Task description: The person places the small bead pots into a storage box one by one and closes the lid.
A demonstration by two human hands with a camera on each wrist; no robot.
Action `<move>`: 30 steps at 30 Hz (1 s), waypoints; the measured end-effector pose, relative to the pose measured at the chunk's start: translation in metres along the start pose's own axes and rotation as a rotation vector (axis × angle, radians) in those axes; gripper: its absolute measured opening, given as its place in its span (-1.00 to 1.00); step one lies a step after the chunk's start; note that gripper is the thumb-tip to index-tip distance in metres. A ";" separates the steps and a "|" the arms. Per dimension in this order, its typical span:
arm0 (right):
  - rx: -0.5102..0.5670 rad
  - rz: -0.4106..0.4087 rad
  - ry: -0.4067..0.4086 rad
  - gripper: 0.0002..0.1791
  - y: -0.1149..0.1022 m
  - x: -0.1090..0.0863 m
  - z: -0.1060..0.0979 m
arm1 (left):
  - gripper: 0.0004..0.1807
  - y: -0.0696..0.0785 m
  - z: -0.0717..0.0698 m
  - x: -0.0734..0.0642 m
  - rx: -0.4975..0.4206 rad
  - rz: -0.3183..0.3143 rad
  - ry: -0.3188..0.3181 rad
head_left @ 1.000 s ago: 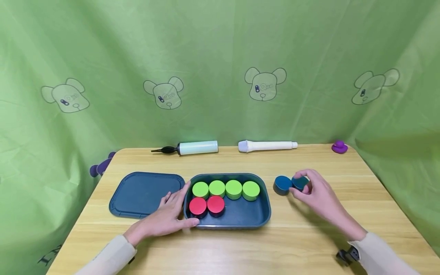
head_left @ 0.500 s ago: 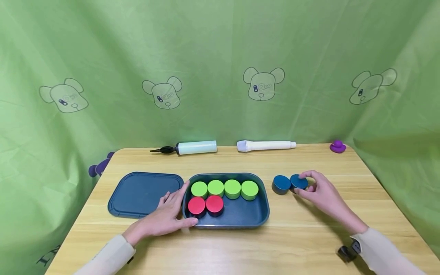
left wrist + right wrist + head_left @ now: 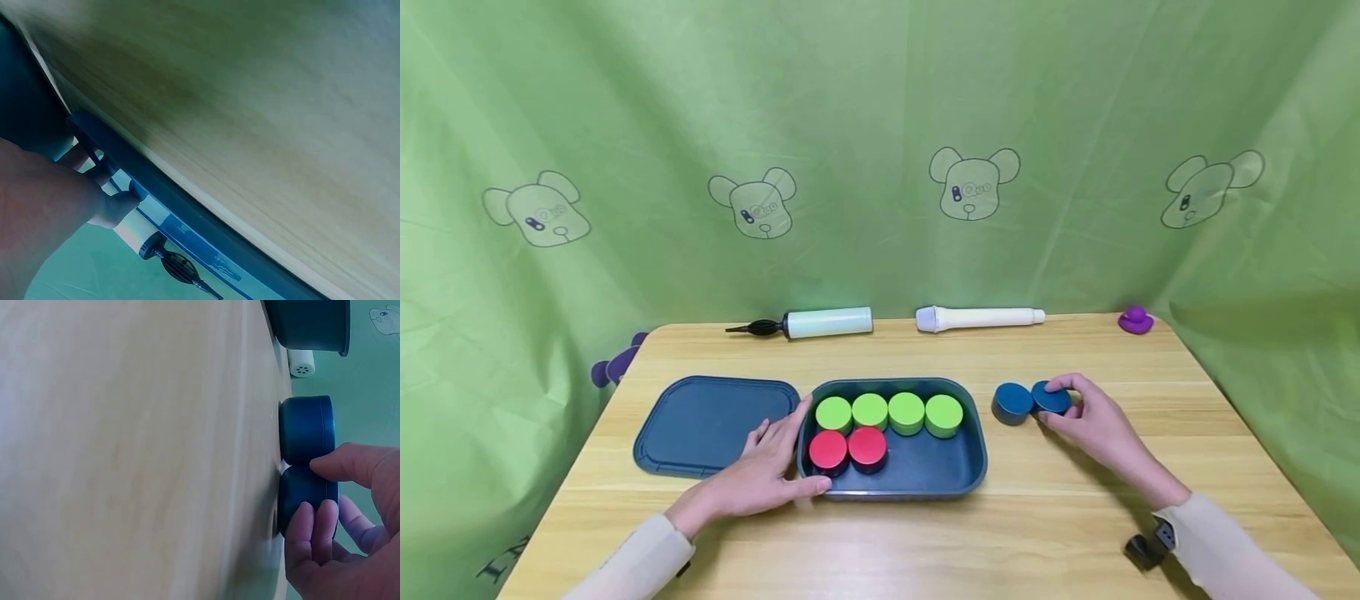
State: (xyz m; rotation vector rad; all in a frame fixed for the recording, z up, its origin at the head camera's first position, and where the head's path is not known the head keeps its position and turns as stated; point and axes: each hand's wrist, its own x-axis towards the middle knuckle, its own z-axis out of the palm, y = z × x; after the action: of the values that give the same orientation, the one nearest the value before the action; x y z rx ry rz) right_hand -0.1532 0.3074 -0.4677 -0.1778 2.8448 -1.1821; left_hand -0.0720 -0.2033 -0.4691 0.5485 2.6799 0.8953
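My right hand holds a round blue tin on the table, thumb on the near side and fingers over its far edge. In the right wrist view, this tin stands upright, touching a second blue tin. My left hand rests along the left end of a dark blue box, fingers spread over the side and thumb at the front corner. Inside the box, a row of several green tins lines the back. Two red tins sit front left.
A dark blue lid lies flat left of the box. Along the back edge are a hand pump, a white toy microphone and a purple rubber duck. Green curtain hangs close behind the table.
The right blue tin looked darker and more covered by my right fingers a second ago; its top now faces up level beside the other blue tin. My left hand stays at the box.
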 end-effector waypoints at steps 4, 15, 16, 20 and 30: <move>0.020 0.022 0.005 -0.47 -0.002 -0.001 -0.001 | 0.32 -0.001 0.000 -0.003 0.001 -0.005 0.012; 0.035 0.002 0.105 -0.50 -0.015 -0.011 -0.010 | 0.31 0.000 0.001 -0.001 0.001 -0.001 0.012; 0.034 -0.005 0.114 -0.50 -0.017 -0.012 -0.011 | 0.30 0.000 0.001 -0.001 0.003 0.000 0.012; 0.013 -0.045 0.156 -0.52 -0.024 -0.016 -0.013 | 0.29 0.000 0.001 -0.001 0.005 0.016 0.016; 0.022 -0.119 0.197 -0.55 -0.041 -0.024 -0.010 | 0.29 -0.001 0.001 -0.001 0.003 0.021 0.018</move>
State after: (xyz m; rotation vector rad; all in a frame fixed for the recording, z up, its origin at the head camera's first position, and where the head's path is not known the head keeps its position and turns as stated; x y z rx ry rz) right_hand -0.1271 0.2886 -0.4314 -0.2457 3.0266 -1.3215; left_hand -0.0710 -0.2037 -0.4702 0.5727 2.6974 0.9060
